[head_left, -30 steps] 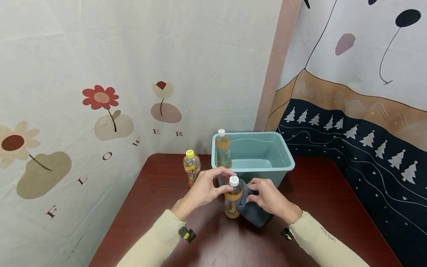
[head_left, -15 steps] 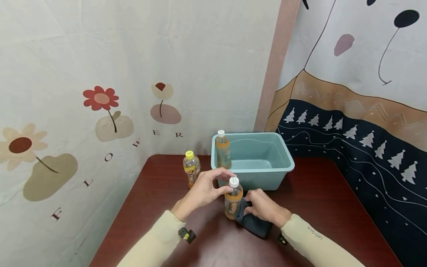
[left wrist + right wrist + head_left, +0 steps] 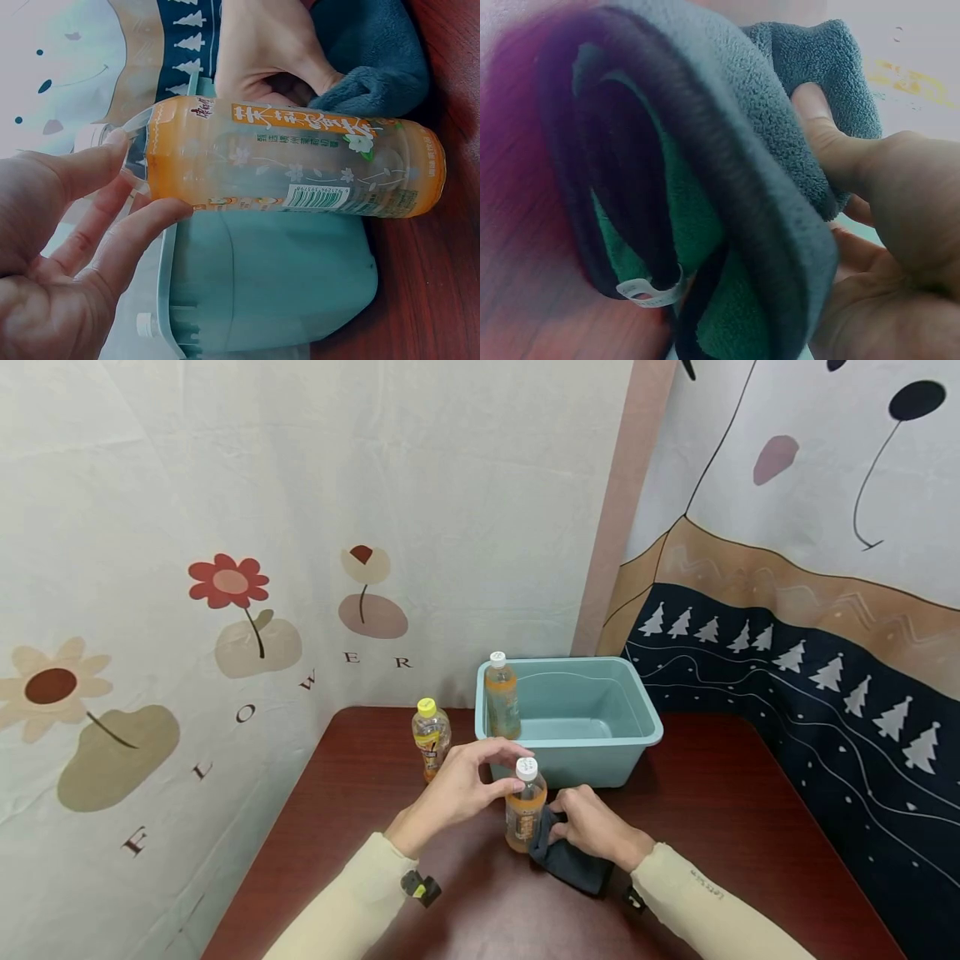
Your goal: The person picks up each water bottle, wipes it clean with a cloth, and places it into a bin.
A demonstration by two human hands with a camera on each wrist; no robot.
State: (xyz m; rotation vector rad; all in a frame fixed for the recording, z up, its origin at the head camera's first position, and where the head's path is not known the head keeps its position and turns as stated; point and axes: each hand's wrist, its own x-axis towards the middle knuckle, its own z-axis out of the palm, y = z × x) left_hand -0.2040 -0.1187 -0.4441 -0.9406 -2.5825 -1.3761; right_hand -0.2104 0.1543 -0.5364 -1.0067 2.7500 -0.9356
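A clear plastic bottle [image 3: 522, 814] with a white cap and orange label stands upright on the table in front of the tub. My left hand [image 3: 467, 781] grips it near the neck, thumb and fingers curled about its upper part. In the left wrist view the bottle [image 3: 300, 161] shows its flower-printed label and a barcode. With thumb and fingers my right hand [image 3: 596, 828] pinches a dark grey-blue cloth [image 3: 573, 865] against the lower right side of the bottle. The folded cloth [image 3: 735, 127], with a white tag, fills much of the right wrist view.
A light blue plastic tub [image 3: 573, 764] sits behind the hands. Inside its left end stands another white-capped bottle [image 3: 502, 697]. Left of the tub is a yellow-capped bottle [image 3: 431, 735]. The dark red table [image 3: 720, 793] meets printed wall hangings at the back.
My right hand has moved down and slightly left with the cloth, from the bottle's upper side to its lower side, then barely moved. My left hand keeps its grip in place.
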